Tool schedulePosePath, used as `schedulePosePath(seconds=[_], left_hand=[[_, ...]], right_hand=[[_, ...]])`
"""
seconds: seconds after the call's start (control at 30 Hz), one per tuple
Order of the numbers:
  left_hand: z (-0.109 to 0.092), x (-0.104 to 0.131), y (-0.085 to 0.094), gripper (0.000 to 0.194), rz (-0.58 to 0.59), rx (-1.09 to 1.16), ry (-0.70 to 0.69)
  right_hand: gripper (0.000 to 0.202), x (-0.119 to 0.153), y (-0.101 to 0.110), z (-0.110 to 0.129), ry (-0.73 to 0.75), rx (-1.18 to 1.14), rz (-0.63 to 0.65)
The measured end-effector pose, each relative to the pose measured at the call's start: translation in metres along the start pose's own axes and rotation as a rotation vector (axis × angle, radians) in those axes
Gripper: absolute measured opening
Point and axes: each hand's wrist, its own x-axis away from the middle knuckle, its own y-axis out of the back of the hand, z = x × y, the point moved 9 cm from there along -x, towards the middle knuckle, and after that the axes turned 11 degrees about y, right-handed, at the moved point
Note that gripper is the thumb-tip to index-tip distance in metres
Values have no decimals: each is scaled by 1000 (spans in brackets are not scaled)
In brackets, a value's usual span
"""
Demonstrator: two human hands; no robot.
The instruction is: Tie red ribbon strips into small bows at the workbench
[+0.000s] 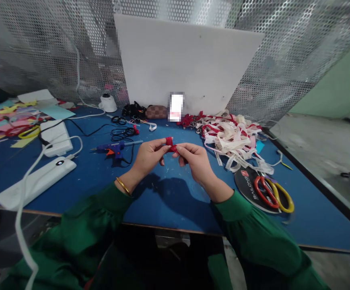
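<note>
Ribbon point(169, 141), a short red piece, was held above the middle of the blue table point(96, 189), bent into a small fold or loop (which of the two, the fingers hid). The left hand point(147, 156) had its grip pinched on one side of it, thumb against forefinger; the right hand point(195, 158) pinched the other side. As far as could be judged, the bending was at least begun and the piece not yet let go; how much was left, I could not tell. It looked soft and woven.

Just beyond the left hand lay a glue gun point(114, 150) of hard blue and orange plastic, touched by neither hand. Toward the table's far right corner spread a ribbon heap point(232, 135), flat cream and red strips in a tangle. Near the right edge, smooth-handled scissors point(275, 199) lay on a black printed disc point(245, 183). Thin coloured papers point(0, 121) filled the far left corner.
</note>
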Motion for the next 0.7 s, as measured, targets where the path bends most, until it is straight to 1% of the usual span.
schedulePosePath(seconds=[0.13,0.27,0.33,0.4,0.6,0.7], left_hand=[[-3,3,-6,36,50,-26,13],[-4,5,-10,39,88,-20,-7],[-3,4,-11,40,92,-40,-12],[-1,3,-10,37,86,-46,-13],[0,3,-11,32,106,19,19],[0,4,-13,32,124,49,39]], right_hand=[[25,-2,1,0,-9,-53,18],[25,-1,-1,0,-37,-17,35],[25,-1,-2,1,-37,11,48],[24,-3,-1,3,-25,25,54],[24,-8,15,3,-22,-44,-27],[23,-9,17,3,-12,-76,-32]])
